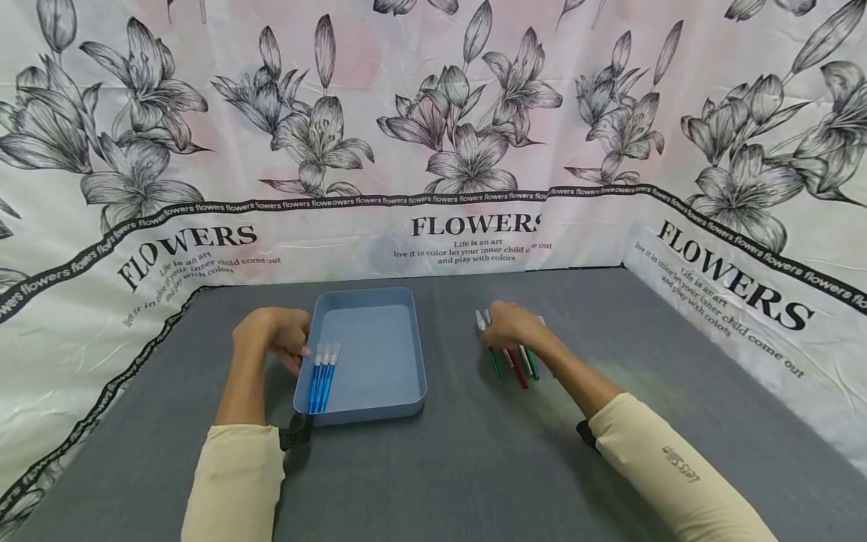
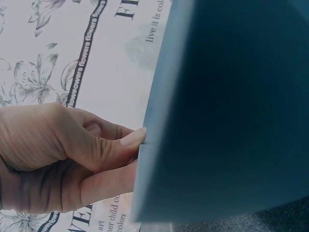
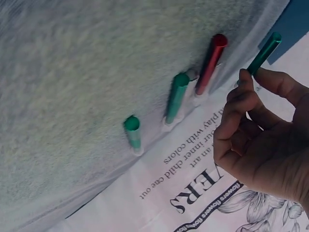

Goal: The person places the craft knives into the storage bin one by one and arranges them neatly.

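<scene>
In the head view a shallow blue-grey tray (image 1: 369, 339) lies left of the middle of the table. Several blue pens (image 1: 323, 380) with clear caps lie side by side along its left wall. My left hand (image 1: 278, 335) grips the tray's left rim; the left wrist view shows the thumb and fingers pinching the tray wall (image 2: 149, 174). To the right of the tray, my right hand (image 1: 512, 325) pinches a green pen (image 3: 265, 52) between thumb and fingertip. Beside it are a red pen (image 3: 211, 65) and other green pens (image 3: 177, 96), partly hidden under the hand in the head view.
A grey cloth (image 1: 460, 467) covers the table. White sheets printed with flowers (image 1: 467, 135) hang at the back and both sides, meeting the table along its edges. Cream sleeves cover both forearms, and a dark band (image 1: 295, 433) shows at the left one.
</scene>
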`<action>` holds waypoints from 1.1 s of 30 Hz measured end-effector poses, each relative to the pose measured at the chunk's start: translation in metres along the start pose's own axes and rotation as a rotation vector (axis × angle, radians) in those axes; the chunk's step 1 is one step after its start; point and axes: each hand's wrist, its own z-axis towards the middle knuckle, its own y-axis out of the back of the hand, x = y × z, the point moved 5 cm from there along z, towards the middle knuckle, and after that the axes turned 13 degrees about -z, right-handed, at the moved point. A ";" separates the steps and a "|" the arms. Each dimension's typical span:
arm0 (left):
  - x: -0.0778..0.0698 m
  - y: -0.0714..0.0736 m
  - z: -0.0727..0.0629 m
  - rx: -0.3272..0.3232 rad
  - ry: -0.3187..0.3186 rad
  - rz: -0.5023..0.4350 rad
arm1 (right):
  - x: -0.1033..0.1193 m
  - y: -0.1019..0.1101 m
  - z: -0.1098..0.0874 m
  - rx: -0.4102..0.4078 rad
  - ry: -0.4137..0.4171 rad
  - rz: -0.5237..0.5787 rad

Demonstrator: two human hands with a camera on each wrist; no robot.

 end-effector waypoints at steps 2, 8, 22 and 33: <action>0.000 0.000 0.000 -0.004 0.003 -0.005 | 0.002 0.002 -0.001 -0.007 0.011 0.018; -0.001 -0.001 0.000 -0.012 0.006 -0.025 | 0.008 0.010 -0.008 -0.033 0.069 0.113; -0.001 0.000 -0.002 -0.018 0.000 -0.024 | 0.042 0.021 -0.020 -0.045 0.195 0.162; 0.000 0.001 -0.003 -0.024 -0.006 -0.023 | 0.097 0.026 -0.019 -0.056 0.313 0.163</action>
